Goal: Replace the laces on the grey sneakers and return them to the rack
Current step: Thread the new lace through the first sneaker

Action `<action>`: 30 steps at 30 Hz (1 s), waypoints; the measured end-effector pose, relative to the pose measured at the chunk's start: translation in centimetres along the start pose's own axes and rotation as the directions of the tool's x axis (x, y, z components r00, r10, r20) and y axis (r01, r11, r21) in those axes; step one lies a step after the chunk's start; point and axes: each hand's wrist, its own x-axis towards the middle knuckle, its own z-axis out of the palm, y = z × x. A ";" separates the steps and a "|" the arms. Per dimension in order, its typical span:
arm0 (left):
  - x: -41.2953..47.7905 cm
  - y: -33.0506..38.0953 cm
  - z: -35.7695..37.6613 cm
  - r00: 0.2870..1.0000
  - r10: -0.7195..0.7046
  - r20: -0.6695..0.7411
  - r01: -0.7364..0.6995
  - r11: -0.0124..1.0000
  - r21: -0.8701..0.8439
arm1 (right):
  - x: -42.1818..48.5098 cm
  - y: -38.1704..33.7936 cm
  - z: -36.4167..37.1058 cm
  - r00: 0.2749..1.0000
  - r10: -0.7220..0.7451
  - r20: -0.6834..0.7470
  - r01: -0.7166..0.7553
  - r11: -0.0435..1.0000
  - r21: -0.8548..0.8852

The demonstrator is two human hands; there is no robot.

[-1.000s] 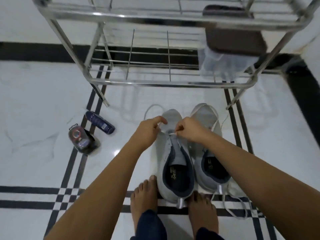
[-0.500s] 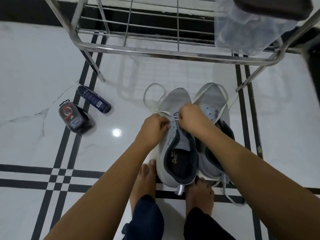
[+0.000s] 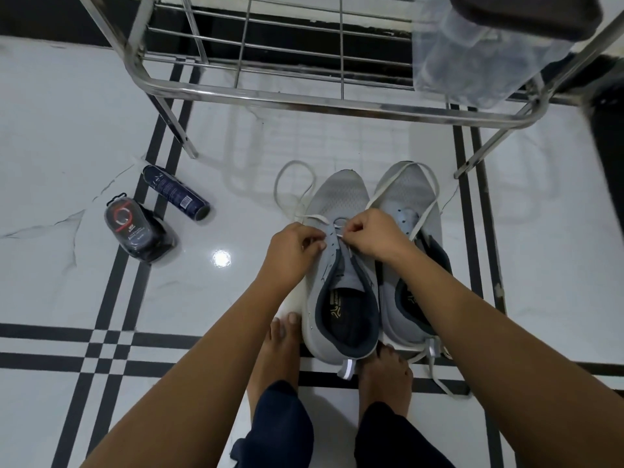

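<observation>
Two grey sneakers stand side by side on the floor in front of the steel rack (image 3: 304,99). On the left sneaker (image 3: 337,197), my left hand (image 3: 293,246) grips the left eyelet edge and my right hand (image 3: 374,233) pinches a white lace (image 3: 293,184) at the front eyelets. The lace loops out onto the floor to the left of the toe. The right sneaker (image 3: 408,194) has a second white lace (image 3: 422,211) draped loose over its toe and trailing behind its heel.
A dark spray can (image 3: 175,192) lies on the floor to the left, next to a packaged shoe-care item (image 3: 135,231). A dark-lidded clear container (image 3: 489,52) sits on the rack's right side. My bare feet (image 3: 385,376) stand just behind the sneakers.
The view has dropped closer to the shoes. Both hands have moved slightly back along the left sneaker from the toe end to the eyelets, still working the lace.
</observation>
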 end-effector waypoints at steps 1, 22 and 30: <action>0.0 0.0 0.0 1.000 -0.012 -0.004 0.012 1.000 -0.021 | 0.0 0.1 0.1 1.000 -0.010 0.004 0.010 1.000 0.005; -0.3 0.6 0.8 0.944 -0.329 0.033 0.288 0.767 -0.573 | -1.4 0.1 2.1 0.999 0.004 -0.054 0.008 0.974 0.226; -0.6 1.3 -0.8 0.932 -0.316 -0.178 0.156 0.791 -0.591 | -3.4 -1.0 3.7 0.977 0.030 -0.213 -0.051 0.994 -0.097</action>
